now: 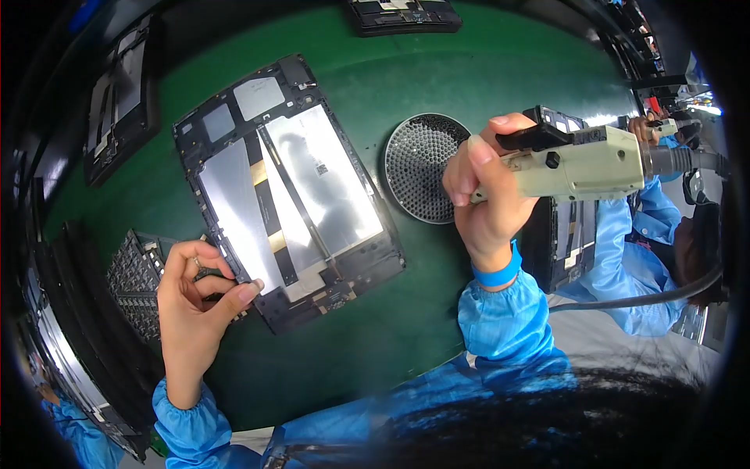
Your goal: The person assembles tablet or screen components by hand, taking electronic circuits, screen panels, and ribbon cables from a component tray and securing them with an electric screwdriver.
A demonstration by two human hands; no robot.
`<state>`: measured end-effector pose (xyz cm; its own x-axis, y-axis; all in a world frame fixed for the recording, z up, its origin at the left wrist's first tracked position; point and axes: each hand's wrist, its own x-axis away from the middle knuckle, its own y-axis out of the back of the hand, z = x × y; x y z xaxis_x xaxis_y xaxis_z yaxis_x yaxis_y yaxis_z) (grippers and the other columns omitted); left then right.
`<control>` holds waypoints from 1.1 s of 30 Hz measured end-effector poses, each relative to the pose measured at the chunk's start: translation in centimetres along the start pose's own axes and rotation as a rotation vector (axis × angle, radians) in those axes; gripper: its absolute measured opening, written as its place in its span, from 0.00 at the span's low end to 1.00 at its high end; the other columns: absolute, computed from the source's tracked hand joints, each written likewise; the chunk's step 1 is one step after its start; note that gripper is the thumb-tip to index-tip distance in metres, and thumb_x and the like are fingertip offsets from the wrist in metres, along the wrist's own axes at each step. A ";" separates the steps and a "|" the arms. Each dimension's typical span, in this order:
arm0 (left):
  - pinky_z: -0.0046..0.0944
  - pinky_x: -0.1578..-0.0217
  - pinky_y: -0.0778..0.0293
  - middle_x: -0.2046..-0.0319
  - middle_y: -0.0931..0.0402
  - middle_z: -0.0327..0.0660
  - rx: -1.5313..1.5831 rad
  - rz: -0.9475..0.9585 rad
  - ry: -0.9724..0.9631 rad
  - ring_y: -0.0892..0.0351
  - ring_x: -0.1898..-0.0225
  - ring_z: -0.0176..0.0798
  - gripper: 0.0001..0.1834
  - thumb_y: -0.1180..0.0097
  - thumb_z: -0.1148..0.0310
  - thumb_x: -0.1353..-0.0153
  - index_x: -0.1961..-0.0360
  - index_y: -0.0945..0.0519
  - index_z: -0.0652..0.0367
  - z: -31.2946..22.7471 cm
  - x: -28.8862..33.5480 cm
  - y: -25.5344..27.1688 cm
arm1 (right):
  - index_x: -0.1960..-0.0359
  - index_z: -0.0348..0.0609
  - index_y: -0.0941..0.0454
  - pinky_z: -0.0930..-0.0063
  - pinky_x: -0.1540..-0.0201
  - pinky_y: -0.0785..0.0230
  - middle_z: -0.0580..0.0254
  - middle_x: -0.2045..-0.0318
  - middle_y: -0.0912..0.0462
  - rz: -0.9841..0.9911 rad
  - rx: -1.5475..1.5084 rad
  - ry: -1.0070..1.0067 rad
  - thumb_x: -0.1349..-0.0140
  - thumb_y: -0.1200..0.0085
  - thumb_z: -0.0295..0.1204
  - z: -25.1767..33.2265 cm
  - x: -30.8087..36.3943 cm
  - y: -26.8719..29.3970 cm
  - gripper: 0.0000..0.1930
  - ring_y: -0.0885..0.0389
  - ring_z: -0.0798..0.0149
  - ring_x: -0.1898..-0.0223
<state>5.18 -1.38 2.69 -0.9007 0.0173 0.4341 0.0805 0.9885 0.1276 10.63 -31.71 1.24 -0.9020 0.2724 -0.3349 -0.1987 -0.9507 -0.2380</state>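
A tablet frame (324, 164) with silver metal plates and a black border lies slanted on the green mat. My left hand (191, 305) pinches its lower left edge between thumb and fingers. My right hand (494, 207) is wrapped round a cream electric screwdriver (598, 168) with a black lever, held level above the mat. The driver's front end points left, over a round dark dish (416, 166) with a grid of small holes. Its bit is hidden behind my fingers. The dish stands just right of the tablet, apart from it.
More tablet frames lie at the upper left (121, 102), the far edge (406, 16) and the right (570, 242). Small parts (137, 285) fill a rack beside my left hand. A grey cable (641, 302) runs at right. Beyond, a person's blue sleeve (617, 266) shows.
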 end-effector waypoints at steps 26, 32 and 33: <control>0.28 0.71 0.25 0.62 0.24 0.42 0.043 0.137 -0.091 0.17 0.67 0.32 0.19 0.37 0.77 0.40 0.51 0.30 0.65 1.9 -0.1 3.8 | 0.46 0.48 0.38 0.72 0.84 0.44 0.64 0.83 0.35 0.464 -0.068 -0.143 0.32 0.52 0.25 0.9 8.3 -16.4 0.15 0.38 0.70 0.87; 0.30 0.71 0.25 0.63 0.24 0.42 0.064 0.139 -0.157 0.18 0.69 0.31 0.19 0.36 0.76 0.41 0.52 0.30 0.65 2.7 -0.2 4.2 | 0.45 0.49 0.39 0.74 0.84 0.46 0.63 0.83 0.35 0.409 0.007 -0.162 0.31 0.56 0.24 0.5 8.8 -16.0 0.15 0.40 0.69 0.87; 0.30 0.71 0.25 0.63 0.24 0.42 0.072 0.138 -0.157 0.18 0.69 0.31 0.19 0.36 0.76 0.41 0.52 0.30 0.65 2.8 -0.2 4.2 | 0.45 0.49 0.39 0.74 0.84 0.45 0.63 0.83 0.35 0.398 0.003 -0.166 0.31 0.56 0.24 0.5 8.8 -16.0 0.15 0.39 0.69 0.87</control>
<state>4.53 3.16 0.65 -0.9390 0.1712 0.2983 0.1825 0.9832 0.0100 5.71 -14.18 2.59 -0.9579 -0.1427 -0.2491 0.1761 -0.9774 -0.1172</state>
